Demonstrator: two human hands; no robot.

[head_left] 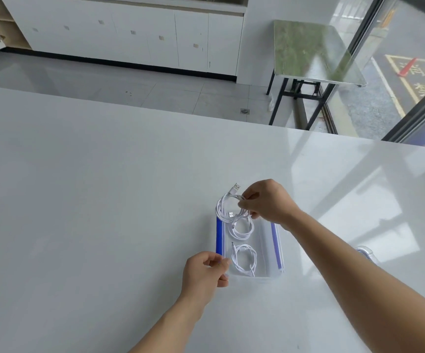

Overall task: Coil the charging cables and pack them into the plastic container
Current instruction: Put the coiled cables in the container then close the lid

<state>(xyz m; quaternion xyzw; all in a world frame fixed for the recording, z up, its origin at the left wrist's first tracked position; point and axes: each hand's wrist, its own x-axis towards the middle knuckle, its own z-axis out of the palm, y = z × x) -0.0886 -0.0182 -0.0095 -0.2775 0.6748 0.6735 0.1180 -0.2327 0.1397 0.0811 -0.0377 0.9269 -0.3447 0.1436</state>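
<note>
A clear plastic container (267, 240) with blue side clips stands on the white table. Two coiled white cables lie inside it: one near the front (244, 259) and one in the middle (242, 229). My right hand (267, 201) pinches a third coiled white cable (223, 206) over the container's far end, its USB plug pointing up and away. My left hand (203, 272) grips the container's near left corner by the blue clip.
The white table (91, 200) stretches wide to the left and ahead. A clear lid with a blue edge (365, 253) lies to the right, partly behind my right forearm. Beyond the table's far edge are floor, white cabinets and a folding table.
</note>
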